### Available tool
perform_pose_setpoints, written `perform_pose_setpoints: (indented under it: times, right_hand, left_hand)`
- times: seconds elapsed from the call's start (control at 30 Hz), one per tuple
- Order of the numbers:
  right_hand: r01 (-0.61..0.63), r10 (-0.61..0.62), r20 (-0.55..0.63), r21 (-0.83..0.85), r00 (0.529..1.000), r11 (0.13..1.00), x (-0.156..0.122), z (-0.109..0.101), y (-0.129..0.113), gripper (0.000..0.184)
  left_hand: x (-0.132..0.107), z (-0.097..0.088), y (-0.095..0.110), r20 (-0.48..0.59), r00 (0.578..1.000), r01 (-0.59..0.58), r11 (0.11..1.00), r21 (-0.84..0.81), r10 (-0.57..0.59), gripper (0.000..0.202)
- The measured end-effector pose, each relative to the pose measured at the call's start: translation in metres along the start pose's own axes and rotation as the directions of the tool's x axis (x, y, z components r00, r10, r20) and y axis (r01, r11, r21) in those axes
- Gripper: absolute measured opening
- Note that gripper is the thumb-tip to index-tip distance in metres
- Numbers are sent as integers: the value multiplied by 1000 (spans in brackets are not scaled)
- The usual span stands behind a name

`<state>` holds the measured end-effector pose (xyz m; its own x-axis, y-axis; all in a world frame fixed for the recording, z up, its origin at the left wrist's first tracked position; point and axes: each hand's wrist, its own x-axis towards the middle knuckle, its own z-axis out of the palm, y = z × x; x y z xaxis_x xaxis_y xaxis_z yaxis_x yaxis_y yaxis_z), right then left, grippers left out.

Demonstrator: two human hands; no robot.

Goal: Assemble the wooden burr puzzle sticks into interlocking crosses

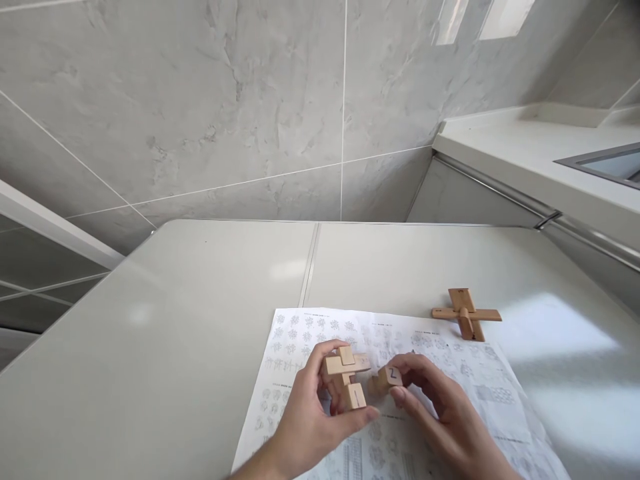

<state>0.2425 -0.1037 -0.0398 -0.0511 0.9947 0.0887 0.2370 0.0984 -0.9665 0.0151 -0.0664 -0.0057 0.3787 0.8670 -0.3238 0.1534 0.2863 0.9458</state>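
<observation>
My left hand is closed around a partly joined cluster of wooden puzzle blocks, one end marked with a dark line. My right hand pinches a separate wooden block marked "2", held close against the cluster's right side. Both hands hover just above a printed instruction sheet with many small diagrams, lying on the pale table. A finished wooden cross-shaped puzzle rests on the table beyond the sheet's far right corner.
A grey marble-tiled wall rises behind the table. At the right stands a white counter with a sink edge. The table's left edge drops off near a glass panel.
</observation>
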Motion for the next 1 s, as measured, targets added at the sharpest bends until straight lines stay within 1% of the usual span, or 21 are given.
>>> perform_pose_setpoints:
  times: [0.1,0.23,0.33,0.43,0.63,0.7,0.77,0.87,0.93,1.0]
  right_hand:
    - [-5,6,10,-72,1000,997,-6,4,5,21]
    - [73,-71,23,-121,997,990,-11,8,5,18]
    - [152,-148,31,-176,988,973,-12,8,4,17]
    - [208,-192,90,-241,977,948,-11,5,4,18]
    - [268,-243,129,-236,961,934,-8,1,1,23]
    - [269,-239,144,-241,960,933,-9,1,0,24]
    - [241,-212,134,-255,968,936,-12,2,1,23]
    - [208,-183,111,-286,977,935,-15,4,4,23]
    - [209,-183,111,-303,977,930,-16,4,5,23]
    - [217,-191,114,-300,975,929,-16,5,5,21]
  left_hand:
    - [1,1,1,10,1000,-24,1000,9,24,72]
    - [1,4,1,37,997,-70,998,7,69,69]
    - [1,5,-1,48,991,-133,985,107,128,64]
    - [2,5,-5,53,978,-207,952,227,200,63]
    - [4,5,-8,59,931,-355,862,361,359,64]
    - [4,5,-7,83,925,-374,851,369,371,63]
    - [5,4,-6,102,924,-379,849,367,368,61]
    - [5,4,-5,101,919,-390,840,376,381,61]
    - [5,4,-5,94,914,-399,834,381,394,61]
    - [4,4,-5,103,919,-391,842,371,381,59]
